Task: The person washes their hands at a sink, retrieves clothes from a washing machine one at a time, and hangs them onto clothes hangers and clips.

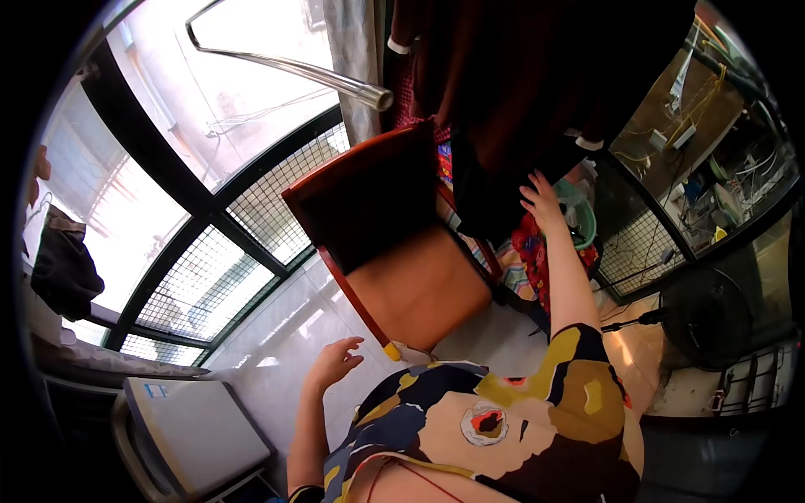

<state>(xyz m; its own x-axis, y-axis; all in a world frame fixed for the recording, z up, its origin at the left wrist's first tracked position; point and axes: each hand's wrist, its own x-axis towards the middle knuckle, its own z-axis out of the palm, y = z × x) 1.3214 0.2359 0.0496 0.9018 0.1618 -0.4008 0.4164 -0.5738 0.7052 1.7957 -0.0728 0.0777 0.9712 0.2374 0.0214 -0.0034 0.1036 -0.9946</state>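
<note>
My right hand point(542, 204) reaches forward with its fingers apart, at the lower edge of the dark hanging clothes point(520, 92). Whether it touches the cloth I cannot tell; it grips nothing. Near the middle left, my left hand point(337, 360) hangs over the tiled floor with its fingers spread and nothing in it. Between the hands stands a wooden chair with an orange-brown seat point(419, 285) and a dark backrest. Red patterned fabric point(532, 251) lies beyond my right forearm, beside a green basket point(584, 216).
A metal tube point(335, 82) juts in at the upper left, before the windows. A grey-white stool-like box point(197, 427) stands at the lower left. To the right are a black fan point(706, 318) and a cluttered surface with cables point(671, 134).
</note>
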